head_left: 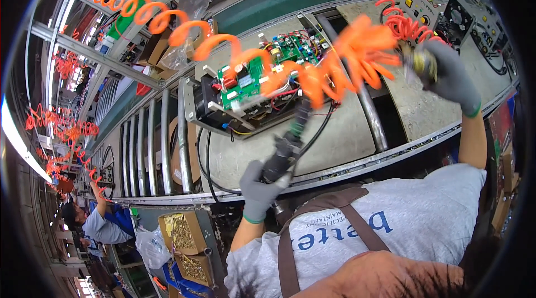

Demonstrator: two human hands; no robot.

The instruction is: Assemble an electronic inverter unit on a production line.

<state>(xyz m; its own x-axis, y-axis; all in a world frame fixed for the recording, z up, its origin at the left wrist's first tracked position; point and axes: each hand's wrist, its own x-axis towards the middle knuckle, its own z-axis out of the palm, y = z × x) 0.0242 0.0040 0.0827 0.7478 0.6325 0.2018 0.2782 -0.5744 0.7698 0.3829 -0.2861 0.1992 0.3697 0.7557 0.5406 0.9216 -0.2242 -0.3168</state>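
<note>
My left hand point(259, 192), in a grey glove, is closed around a dark power tool point(283, 155), blurred by motion, whose tip points away from me. My gloved right hand point(449, 75), out to the right, is closed on a blurred yellowish-metal fitting point(420, 66) at the end of an orange coiled air hose point(318, 83). The coils sweep across the middle of the view and partly hide an open electronic unit point(245, 89). That unit has green circuit boards, coloured wires and a black fan at its left end. It sits on a pale board point(335, 136).
Metal rollers point(151, 147) run beside the board on the conveyor. Grey housings with fans and knobs point(458, 16) stand at the far right. Black cables point(209, 169) loop near the front rail. Boxes of small parts point(183, 234) are at lower left; another person point(106, 222) works beyond.
</note>
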